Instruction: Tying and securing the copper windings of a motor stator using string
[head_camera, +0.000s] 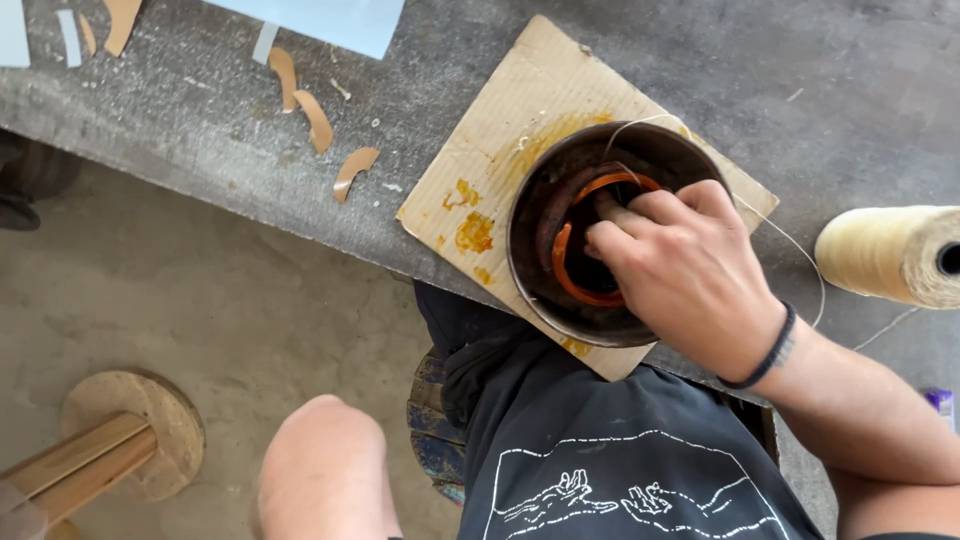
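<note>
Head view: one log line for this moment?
right hand: fingers inside dark pot | pot on stained cardboard | thread spool beside | left hand: unseen

Seen from above, the person wears dark charcoal shorts (620, 450), the cloth creased and bunched toward the 11 o'clock side. A white line drawing (630, 490) on the fabric, set toward 6 o'clock, shows two outstretched hands reaching for each other inside a thin, irregular outline. A narrow dark band (772, 350) circles the wrist of the right hand (690, 275), with a small greyish section on its 3 o'clock side. The forearm (860, 420) beyond it is bare, with no sleeve in view. One bare knee (325, 470) shows at 7 o'clock, uncovered below the hem of the shorts.
</note>
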